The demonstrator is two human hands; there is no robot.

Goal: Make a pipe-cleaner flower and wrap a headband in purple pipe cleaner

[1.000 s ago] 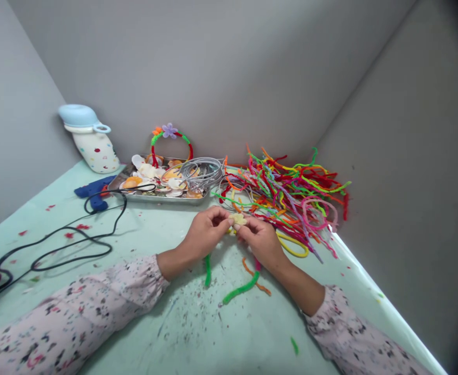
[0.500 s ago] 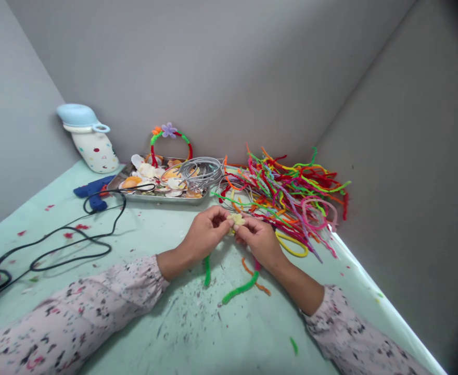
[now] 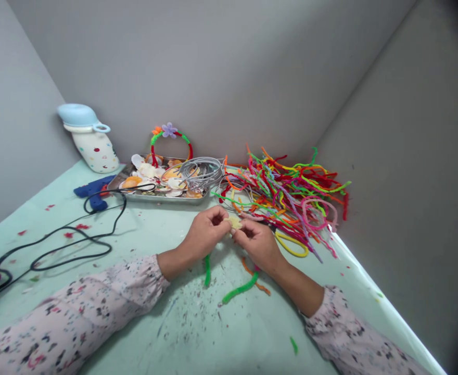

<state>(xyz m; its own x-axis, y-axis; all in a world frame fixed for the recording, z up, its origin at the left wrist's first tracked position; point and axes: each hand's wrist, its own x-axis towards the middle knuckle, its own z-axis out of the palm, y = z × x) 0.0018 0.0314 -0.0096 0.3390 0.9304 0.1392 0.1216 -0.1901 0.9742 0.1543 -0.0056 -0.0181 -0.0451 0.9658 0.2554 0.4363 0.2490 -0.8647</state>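
A small pale yellow pipe-cleaner flower point(image 3: 234, 223) is pinched between both hands above the middle of the table. My left hand point(image 3: 205, 232) grips its left side with thumb and fingertips. From the right, my right hand point(image 3: 258, 240) pinches the same flower, its fingers partly covering it. Below the hands lie a green pipe cleaner point(image 3: 240, 290), a shorter green piece point(image 3: 207, 272) and an orange pipe cleaner point(image 3: 263, 287), each partly overlapped or near the hands.
Behind the hands stands a metal tray point(image 3: 162, 198) of shells, with a decorated headband point(image 3: 169, 130) and coiled wire point(image 3: 201, 172). A heap of colourful pipe cleaners point(image 3: 287, 182) lies right. At left are a blue glue gun point(image 3: 96, 190), its black cord point(image 3: 92, 237) and a bottle point(image 3: 96, 151).
The flower has turned and shifted slightly left and down in the fingers. My right fingers have changed position on it; my left hand is nearly still.
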